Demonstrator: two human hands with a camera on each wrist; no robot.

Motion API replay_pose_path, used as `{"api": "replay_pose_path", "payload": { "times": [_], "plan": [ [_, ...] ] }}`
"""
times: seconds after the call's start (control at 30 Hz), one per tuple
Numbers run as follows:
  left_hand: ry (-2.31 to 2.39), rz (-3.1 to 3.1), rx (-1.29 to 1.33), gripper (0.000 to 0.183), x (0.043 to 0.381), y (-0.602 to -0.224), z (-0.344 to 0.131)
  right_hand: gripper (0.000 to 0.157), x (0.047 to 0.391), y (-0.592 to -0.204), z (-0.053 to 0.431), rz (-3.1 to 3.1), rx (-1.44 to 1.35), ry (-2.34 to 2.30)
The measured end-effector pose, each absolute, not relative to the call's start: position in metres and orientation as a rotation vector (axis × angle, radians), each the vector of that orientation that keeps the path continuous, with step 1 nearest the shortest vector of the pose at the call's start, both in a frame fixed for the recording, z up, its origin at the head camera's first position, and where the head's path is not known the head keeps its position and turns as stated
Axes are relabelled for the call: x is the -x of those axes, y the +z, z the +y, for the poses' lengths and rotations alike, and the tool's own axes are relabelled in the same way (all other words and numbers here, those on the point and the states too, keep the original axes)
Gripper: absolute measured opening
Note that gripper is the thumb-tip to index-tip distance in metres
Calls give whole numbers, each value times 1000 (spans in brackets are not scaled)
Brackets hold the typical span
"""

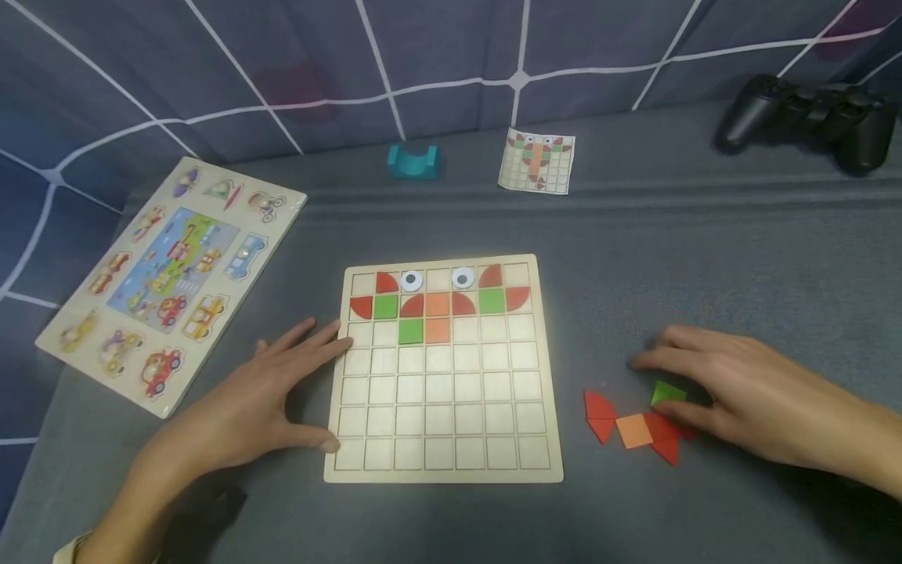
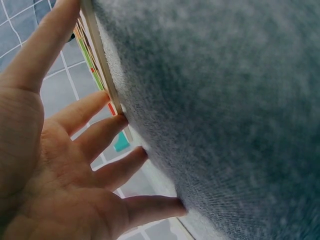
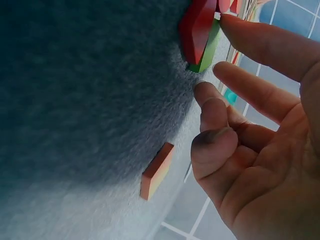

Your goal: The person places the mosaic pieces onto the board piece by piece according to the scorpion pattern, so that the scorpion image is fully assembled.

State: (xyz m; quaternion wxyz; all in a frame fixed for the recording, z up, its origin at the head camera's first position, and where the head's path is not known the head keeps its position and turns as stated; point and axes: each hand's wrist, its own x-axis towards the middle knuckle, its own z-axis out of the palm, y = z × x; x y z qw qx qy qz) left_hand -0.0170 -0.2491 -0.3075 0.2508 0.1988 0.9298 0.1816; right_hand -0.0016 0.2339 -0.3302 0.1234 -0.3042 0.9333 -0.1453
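A wooden grid board (image 1: 438,384) lies flat, its upper rows holding red quarter-round tiles, green and orange squares, and two googly eyes. My left hand (image 1: 264,399) spreads beside it; thumb and fingertips touch the board's left edge. On the right, my right hand (image 1: 747,392) hovers low over loose tiles. Its thumb touches a green tile (image 1: 668,392), while the index finger is apart from it. Near it lie red tiles (image 1: 599,407) and an orange square (image 1: 634,431). In the right wrist view, an orange tile (image 3: 157,170) lies under the curled outer fingers.
A vehicle puzzle board (image 1: 176,274) lies tilted at left. At the back are a teal holder (image 1: 413,162), a small printed pattern card (image 1: 538,161) and a black game controller (image 1: 806,121). A dark cloth with white grid lines (image 1: 451,55) rises behind.
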Motion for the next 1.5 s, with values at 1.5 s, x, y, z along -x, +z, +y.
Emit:
{"api": "replay_pose_path", "payload": {
  "times": [1.5],
  "plan": [
    [513, 2520, -511, 111, 16, -307, -248, 34, -6, -328, 232, 2911, 962, -453]
  ]
}}
